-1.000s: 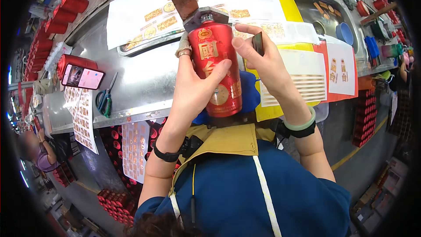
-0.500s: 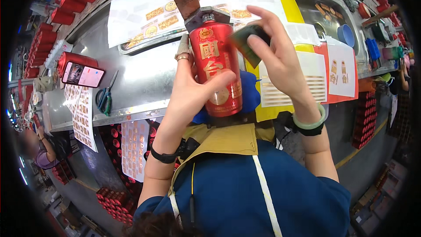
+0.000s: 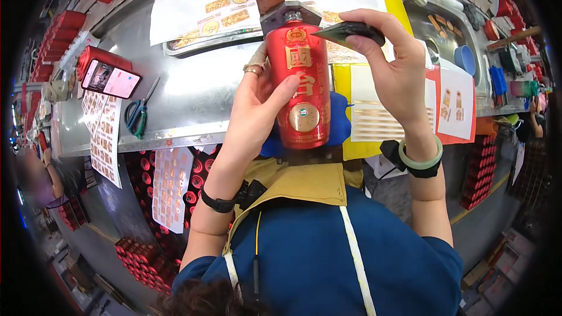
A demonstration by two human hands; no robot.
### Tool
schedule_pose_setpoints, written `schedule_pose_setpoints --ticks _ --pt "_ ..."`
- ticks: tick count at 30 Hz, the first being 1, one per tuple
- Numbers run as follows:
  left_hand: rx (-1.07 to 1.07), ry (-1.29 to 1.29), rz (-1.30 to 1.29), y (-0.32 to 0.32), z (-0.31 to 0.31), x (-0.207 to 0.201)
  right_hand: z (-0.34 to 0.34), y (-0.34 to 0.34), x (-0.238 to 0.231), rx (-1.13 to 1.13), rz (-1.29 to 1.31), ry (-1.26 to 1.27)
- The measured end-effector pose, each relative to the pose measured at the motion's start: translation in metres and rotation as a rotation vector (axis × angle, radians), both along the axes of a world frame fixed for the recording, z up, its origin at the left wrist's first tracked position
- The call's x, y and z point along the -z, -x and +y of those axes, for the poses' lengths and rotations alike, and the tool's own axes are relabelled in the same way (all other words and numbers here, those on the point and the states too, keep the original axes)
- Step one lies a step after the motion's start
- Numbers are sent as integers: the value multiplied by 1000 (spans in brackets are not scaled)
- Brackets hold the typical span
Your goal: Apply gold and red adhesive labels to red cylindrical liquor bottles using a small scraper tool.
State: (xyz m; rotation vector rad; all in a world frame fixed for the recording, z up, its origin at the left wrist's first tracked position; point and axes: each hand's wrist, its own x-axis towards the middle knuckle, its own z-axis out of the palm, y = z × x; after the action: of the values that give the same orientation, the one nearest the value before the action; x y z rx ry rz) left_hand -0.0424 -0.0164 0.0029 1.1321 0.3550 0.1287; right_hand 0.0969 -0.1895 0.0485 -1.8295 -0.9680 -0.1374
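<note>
A red bottle with gold lettering and a round gold emblem lies with its neck pointing away from me. Its neck meets a dark angular block on a wooden bar. Along the bottle's left side my left hand grips it, thumb across the front and a pale cover on one finger. My right hand pinches a dark green scraper-like pad with a pointed edge. That tip is at the bottle's upper right shoulder; whether it touches, I cannot tell. A blue cloth lies beneath the bottle.
Sheets of gold decals lie on a metal tray at the back. Scissors and a phone leaning on a red bottle are at the left. Striped gold sheets and a sink with a blue bowl stand right.
The bottle has turned so its round emblem faces up more fully. My right hand has tilted the green pad edge-on, its tip now by the bottle's shoulder.
</note>
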Motion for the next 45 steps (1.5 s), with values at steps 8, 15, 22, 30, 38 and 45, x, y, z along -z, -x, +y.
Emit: schedule_pose_setpoints --ticks 8,15,22,30,38,45 --pt "42 -23 -7 1 3 1 17 -4 -8 -98 -219 29" --pt "32 204 -45 4 7 2 28 -4 -1 -208 -629 184" --pt "-13 153 -13 2 5 4 7 42 0 -548 -518 236" --pt "48 45 70 3 6 5 13 -19 18 -272 -613 82" --pt "34 -69 -33 2 3 12 -7 13 35 -375 -390 11" --pt "3 62 9 2 9 15 8 7 26 -399 -751 45"
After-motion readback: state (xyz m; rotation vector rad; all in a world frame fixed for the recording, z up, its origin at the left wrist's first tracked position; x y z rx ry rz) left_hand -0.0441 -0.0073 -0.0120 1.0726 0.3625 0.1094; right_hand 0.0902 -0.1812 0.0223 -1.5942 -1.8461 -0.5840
